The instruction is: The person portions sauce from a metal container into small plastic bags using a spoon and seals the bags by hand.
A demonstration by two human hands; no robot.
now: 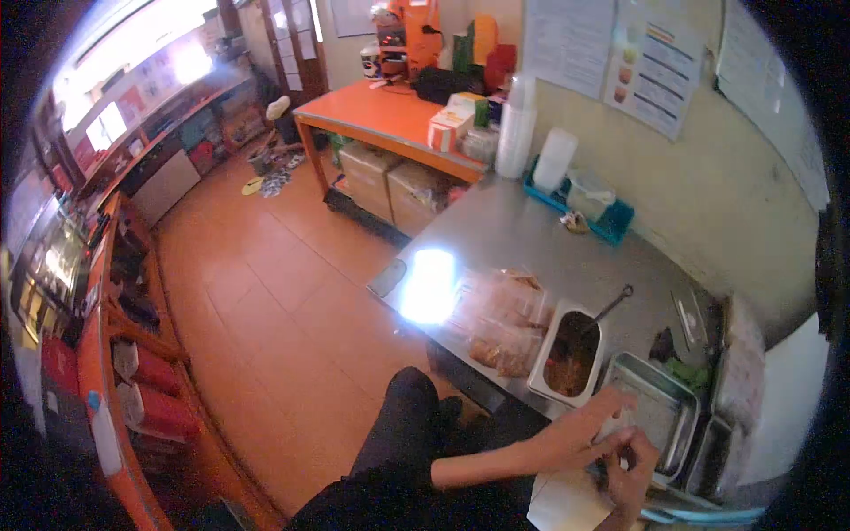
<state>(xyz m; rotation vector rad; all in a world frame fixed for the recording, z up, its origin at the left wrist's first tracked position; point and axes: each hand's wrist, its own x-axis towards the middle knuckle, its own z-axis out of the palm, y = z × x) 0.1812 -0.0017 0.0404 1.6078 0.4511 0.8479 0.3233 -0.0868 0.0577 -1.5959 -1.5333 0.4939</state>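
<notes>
My left hand (580,434) reaches in from the left, fingers pinched together over the near edge of a shallow metal tray (682,394). Close against it is my right hand (633,465), with its fingers curled in. Something small and pale, perhaps clear plastic, shows between the fingertips; its kind is unclear. Below the hands lies a white, flat-looking item (562,504). Just left of the tray stands a white-rimmed rectangular container (542,376) of reddish-brown food, with a long-handled utensil (611,305) leaning in it. Clear plastic bags of brownish food (500,323) lie beside that.
The steel table (478,221) runs along the wall. At its back are a teal tray (620,226) with tubs and a tall stack of white cups (515,133). An orange table (354,106) holds boxes, with cartons (367,181) beneath. Orange shelving (133,354) stands left.
</notes>
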